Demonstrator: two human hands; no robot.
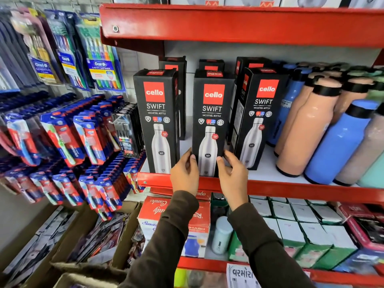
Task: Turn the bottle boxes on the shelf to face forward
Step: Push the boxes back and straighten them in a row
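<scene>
Three black bottle boxes with red logo squares stand in the front row of the red shelf. The left box and the middle box show their printed fronts. The right box stands slightly turned, its side panel showing on the left. My left hand grips the lower left edge of the middle box, and my right hand holds its lower right edge. More black boxes stand behind, mostly hidden.
Peach and blue bottles crowd the shelf to the right of the boxes. Toothbrush packs hang on the wall at left. A red shelf overhangs above. Boxed goods fill the shelf below, and cardboard cartons sit lower left.
</scene>
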